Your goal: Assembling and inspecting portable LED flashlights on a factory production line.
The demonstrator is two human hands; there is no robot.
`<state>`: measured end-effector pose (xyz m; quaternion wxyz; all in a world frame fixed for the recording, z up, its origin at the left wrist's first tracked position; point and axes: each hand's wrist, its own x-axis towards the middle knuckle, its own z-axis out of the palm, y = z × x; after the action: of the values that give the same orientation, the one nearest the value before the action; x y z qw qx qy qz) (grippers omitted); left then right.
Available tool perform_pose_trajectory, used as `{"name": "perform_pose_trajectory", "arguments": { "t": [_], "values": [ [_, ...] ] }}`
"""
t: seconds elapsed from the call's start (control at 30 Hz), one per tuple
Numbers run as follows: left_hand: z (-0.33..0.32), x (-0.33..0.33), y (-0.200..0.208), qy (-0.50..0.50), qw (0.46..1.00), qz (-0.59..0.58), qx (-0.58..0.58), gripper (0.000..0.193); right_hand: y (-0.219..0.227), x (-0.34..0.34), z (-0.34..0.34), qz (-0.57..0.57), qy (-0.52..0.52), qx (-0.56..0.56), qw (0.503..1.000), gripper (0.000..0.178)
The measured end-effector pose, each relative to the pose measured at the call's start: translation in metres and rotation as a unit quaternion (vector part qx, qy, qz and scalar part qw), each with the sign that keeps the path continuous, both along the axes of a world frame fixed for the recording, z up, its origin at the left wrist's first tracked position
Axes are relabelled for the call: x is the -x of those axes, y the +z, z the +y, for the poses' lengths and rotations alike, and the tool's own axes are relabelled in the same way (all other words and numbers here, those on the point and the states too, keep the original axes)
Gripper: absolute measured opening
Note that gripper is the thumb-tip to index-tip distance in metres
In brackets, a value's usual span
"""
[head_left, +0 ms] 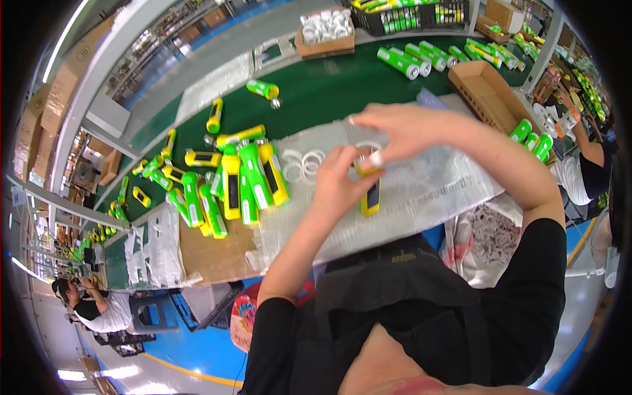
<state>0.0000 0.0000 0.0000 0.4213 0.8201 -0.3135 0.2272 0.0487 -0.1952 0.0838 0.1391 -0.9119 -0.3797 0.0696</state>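
My left hand (339, 181) is closed around the upper part of a yellow flashlight (371, 203) with a dark panel, held over the grey padded sheet. Just above it, my right hand (401, 135) arches over the flashlight's top end with index finger and thumb spread apart. A white ring (367, 144) shows between the two hands; whether it sits on the flashlight or behind it I cannot tell. Several loose white rings (304, 164) lie left of my left hand. Farther left, a pile of green and yellow flashlights (247, 178) rests on the worktop.
A box of white parts (326, 33) and a black crate (408, 18) stand at the back. Green flashlights (398, 62) line the far right, near an open cardboard box (490, 95). A bag of rings (487, 237) hangs below the edge. Co-workers sit at both sides.
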Motion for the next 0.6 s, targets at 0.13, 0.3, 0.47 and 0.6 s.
{"name": "perform_pose_trajectory", "arguments": {
  "t": [0.13, 0.3, 0.47, 0.6],
  "values": [
    [-0.01, 0.002, -0.007, 0.023, 0.999, 0.007, 0.025, 0.039, -0.004, 0.009, 0.004, 0.06, -0.042, -0.029, 0.997, 0.053],
    [-0.002, -0.001, -0.007, 0.015, 1.0, 0.01, 0.02, 0.039, -0.027, 0.007, 0.004, 0.005, -0.005, -0.175, 0.985, 0.045],
    [0.003, 0.007, -0.016, -0.105, 0.984, 0.063, 0.133, 0.067, -0.009, 0.024, -0.002, -0.014, 0.071, -0.082, 0.994, 0.04],
    [0.034, 0.023, -0.004, -0.288, 0.887, 0.33, 0.145, 0.108, 0.022, 0.051, -0.01, 0.035, 0.039, -0.201, 0.978, 0.04]
  ]
}}
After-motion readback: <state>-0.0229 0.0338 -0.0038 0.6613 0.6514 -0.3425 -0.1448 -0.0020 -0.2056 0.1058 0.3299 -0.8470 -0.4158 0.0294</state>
